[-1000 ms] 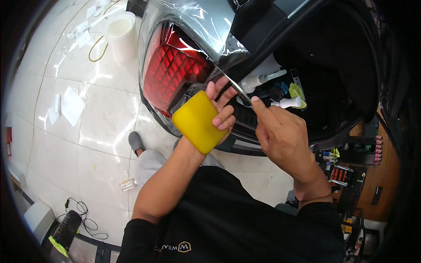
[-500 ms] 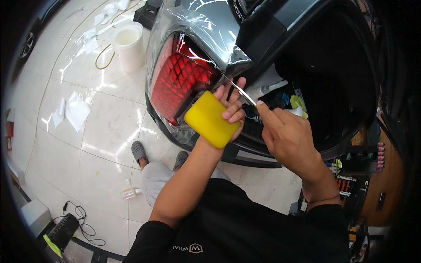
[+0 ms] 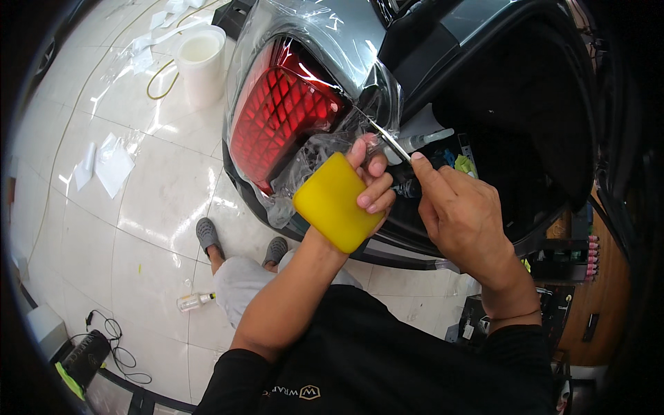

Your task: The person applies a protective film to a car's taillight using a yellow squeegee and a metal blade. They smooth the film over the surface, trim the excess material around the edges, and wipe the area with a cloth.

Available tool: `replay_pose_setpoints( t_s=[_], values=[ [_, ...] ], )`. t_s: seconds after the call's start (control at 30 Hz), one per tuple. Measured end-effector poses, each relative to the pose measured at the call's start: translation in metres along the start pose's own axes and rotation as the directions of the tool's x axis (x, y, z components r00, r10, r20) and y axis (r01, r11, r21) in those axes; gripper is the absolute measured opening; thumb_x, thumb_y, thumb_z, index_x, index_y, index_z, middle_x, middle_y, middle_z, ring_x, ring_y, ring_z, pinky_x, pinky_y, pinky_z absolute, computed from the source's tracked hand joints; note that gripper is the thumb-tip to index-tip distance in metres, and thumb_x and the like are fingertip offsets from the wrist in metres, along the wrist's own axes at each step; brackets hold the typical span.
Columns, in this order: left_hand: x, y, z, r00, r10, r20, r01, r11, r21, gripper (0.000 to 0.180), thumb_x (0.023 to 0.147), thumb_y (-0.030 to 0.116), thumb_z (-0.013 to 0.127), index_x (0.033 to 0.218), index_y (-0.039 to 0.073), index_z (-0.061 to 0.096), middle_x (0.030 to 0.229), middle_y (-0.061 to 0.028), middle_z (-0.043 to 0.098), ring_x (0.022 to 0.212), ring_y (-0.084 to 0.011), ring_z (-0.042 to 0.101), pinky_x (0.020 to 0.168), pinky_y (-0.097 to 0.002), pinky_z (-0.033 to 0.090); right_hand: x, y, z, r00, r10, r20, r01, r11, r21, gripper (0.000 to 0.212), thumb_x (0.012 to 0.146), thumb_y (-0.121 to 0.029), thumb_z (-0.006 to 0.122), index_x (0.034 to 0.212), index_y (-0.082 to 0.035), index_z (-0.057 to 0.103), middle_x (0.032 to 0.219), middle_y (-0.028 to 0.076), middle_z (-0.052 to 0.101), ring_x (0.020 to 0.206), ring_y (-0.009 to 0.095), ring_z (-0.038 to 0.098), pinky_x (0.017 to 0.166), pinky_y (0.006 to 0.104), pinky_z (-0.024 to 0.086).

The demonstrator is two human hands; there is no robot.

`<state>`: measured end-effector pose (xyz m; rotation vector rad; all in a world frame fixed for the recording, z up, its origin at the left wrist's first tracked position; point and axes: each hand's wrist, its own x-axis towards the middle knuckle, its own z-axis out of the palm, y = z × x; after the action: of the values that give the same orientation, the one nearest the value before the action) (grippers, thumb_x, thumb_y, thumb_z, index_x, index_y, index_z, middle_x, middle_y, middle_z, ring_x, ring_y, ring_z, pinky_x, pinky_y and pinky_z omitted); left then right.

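Observation:
My left hand [image 3: 372,181] is closed around a yellow squeegee [image 3: 339,202], a flat rounded block held against the palm. Its thumb and index finger are at the loose edge of clear film [image 3: 315,155], which hangs crumpled below the red tail light [image 3: 280,114]. In my right hand [image 3: 465,211] is a slim silver cutter knife [image 3: 389,138], index finger laid along it. The blade points up and left, its tip at the film by the inner corner of the tail light. More film drapes over the grey car body [image 3: 339,48] above.
The dark trunk [image 3: 512,124] opens at the right, with a spray bottle [image 3: 425,140] and small items in it. A white bucket [image 3: 200,66], paper scraps [image 3: 113,164] and a bottle [image 3: 196,301] are on the tiled floor. A cable [image 3: 121,349] lies lower left.
My left hand has shifted slightly right and down with the squeegee. The film has come away from the tail light's lower corner and bunched up. The knife stays close to the same corner.

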<state>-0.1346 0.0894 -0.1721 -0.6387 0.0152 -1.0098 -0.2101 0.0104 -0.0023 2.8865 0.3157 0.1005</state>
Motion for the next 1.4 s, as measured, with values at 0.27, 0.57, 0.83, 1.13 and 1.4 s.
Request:
replay_pose_setpoints(
  t_s=[0.27,0.57,0.83,1.13,1.4],
  values=[
    [-0.001,0.005,0.0,1.0,-0.017,-0.008,0.018,0.998,0.063,0.031,0.109,0.028,0.035,0.108,0.007,0.057,0.084,-0.009,0.061,0.055,-0.0169,0.05,0.052,-0.0298,0.041,-0.004,0.006,-0.018,0.994,-0.049,0.094,0.064,0.985,-0.162,0.042,0.08,-0.008,0.068,0.12,0.004,0.063,0.074,0.006,0.056,0.063,0.018,0.058,0.054,0.0317,0.044],
    [-0.008,0.009,0.014,0.976,-0.022,-0.218,0.069,0.976,0.208,0.032,0.108,0.03,0.04,0.099,0.006,0.059,0.072,-0.0058,0.059,0.051,-0.0141,0.048,0.05,-0.0278,0.04,0.002,0.004,-0.077,0.935,0.047,0.351,0.154,0.839,-0.521,0.04,0.078,-0.011,0.067,0.116,0.002,0.063,0.078,0.008,0.06,0.069,0.019,0.061,0.061,0.0337,0.046],
    [-0.042,0.039,0.017,0.907,-0.352,-0.232,0.419,0.808,0.414,0.044,0.104,0.042,0.047,0.125,0.006,0.06,0.078,-0.0017,0.062,0.055,-0.0129,0.053,0.051,-0.0273,0.042,-0.012,0.035,-0.044,0.82,0.561,-0.113,-0.516,0.81,0.279,0.022,0.089,-0.005,0.062,0.111,-0.002,0.059,0.083,0.01,0.064,0.071,0.02,0.064,0.063,0.0337,0.047],
    [-0.025,0.083,0.113,0.971,-0.218,0.097,-0.232,-0.956,0.182,0.058,0.09,0.028,0.069,0.142,0.012,0.051,0.073,-0.0082,0.05,0.053,-0.0242,0.058,0.05,-0.0362,0.048,0.01,-0.023,0.048,0.535,0.841,-0.074,-0.232,0.231,0.945,0.034,0.103,-0.034,0.052,0.097,-0.001,0.059,0.069,-0.002,0.049,0.062,0.006,0.043,0.057,0.0223,0.037],
    [-0.01,0.099,0.114,0.939,-0.34,0.054,-0.337,-0.94,-0.049,0.069,0.085,0.023,0.069,0.148,0.022,0.044,0.081,-0.0066,0.053,0.053,-0.0222,0.06,0.049,-0.0345,0.051,0.063,-0.03,0.042,0.574,0.818,-0.021,-0.386,0.294,0.874,0.028,0.092,-0.017,0.067,0.11,0.004,0.062,0.091,0.015,0.069,0.077,0.017,0.065,0.065,0.0303,0.049]
  ],
)
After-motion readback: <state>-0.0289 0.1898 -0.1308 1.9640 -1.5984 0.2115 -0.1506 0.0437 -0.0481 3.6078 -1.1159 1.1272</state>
